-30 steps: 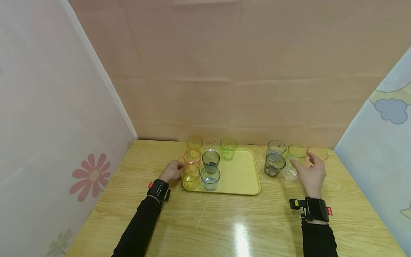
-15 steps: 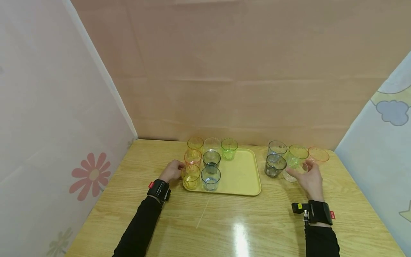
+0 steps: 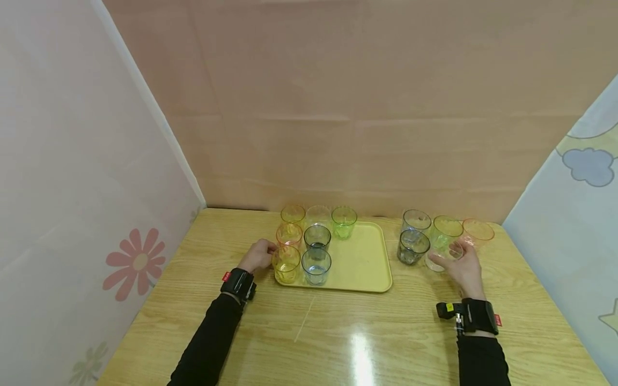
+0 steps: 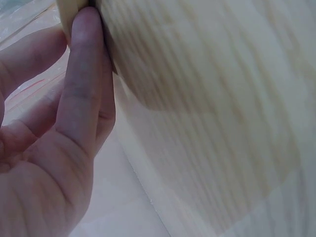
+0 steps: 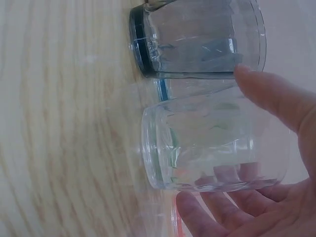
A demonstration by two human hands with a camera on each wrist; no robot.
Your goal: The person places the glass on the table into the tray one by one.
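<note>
My left hand [image 3: 258, 256] is at the left edge of the yellow tray [image 3: 363, 268]; in the left wrist view its fingers [image 4: 81, 84] pinch the tray's rim [image 4: 69, 15]. On the tray, a yellow glass [image 3: 287, 266] stands closest to that hand, with a blue glass [image 3: 316, 267] beside it. My right hand [image 3: 465, 269] holds a clear glass [image 5: 217, 143], thumb on one side and fingers on the other. The glass stands upright, its base at the table. Right beside it is a dark grey glass [image 3: 413, 248].
Behind the clear glass stand a green glass [image 3: 447, 228], a pink glass [image 3: 478, 230] and a bluish glass [image 3: 416, 220]. Toward the tray's back are an orange glass [image 3: 293, 214], another green glass [image 3: 344, 222] and several others. A papered wall [image 3: 309, 134] closes off the table's back.
My right hand has come down and slightly toward me, from above the green and pink glasses to around the clear glass. The left hand has stayed at the tray's edge.
</note>
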